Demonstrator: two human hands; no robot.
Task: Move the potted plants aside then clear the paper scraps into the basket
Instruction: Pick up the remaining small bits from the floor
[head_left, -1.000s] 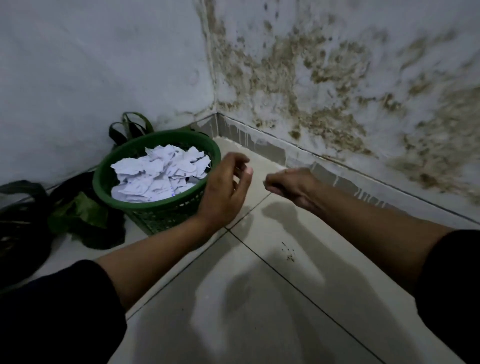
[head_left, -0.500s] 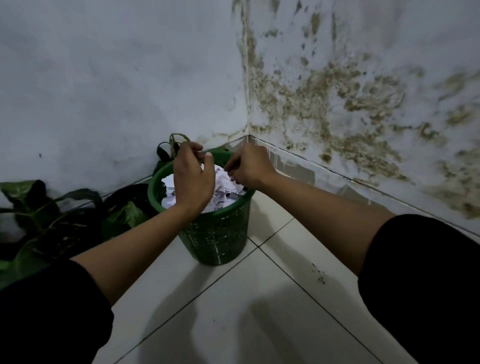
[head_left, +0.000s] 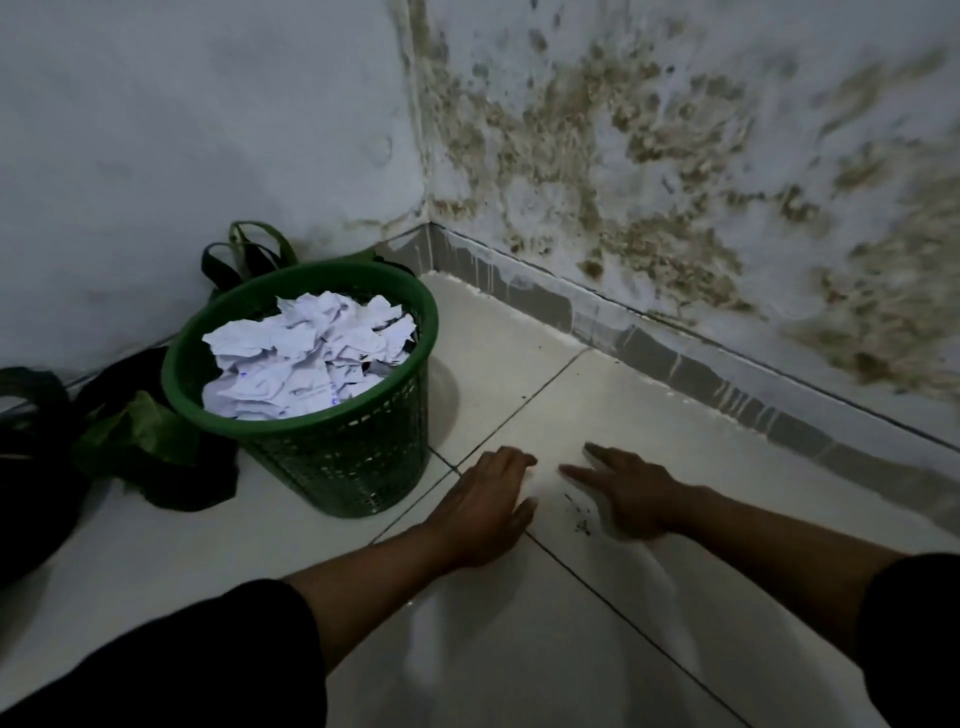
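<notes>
A green plastic basket (head_left: 358, 457) stands on the white tiled floor near the room's corner, filled with crumpled white paper scraps (head_left: 304, 358). Potted plants with dark green leaves (head_left: 130, 431) sit to its left against the wall, and more leaves (head_left: 249, 249) show behind it. My left hand (head_left: 488, 504) lies flat on the floor just right of the basket, fingers straight. My right hand (head_left: 623, 488) also rests flat on the tile, fingers spread. Between them lie a few tiny dark specks (head_left: 579, 522).
Two stained, mouldy walls meet in the corner (head_left: 426, 228), with a grey skirting (head_left: 675, 353) along the right wall. A dark pot or bag (head_left: 31, 467) sits at the far left edge.
Both hands have come away from the basket's rim and dropped to the floor right of it, now lying flat. The view has tilted down.
</notes>
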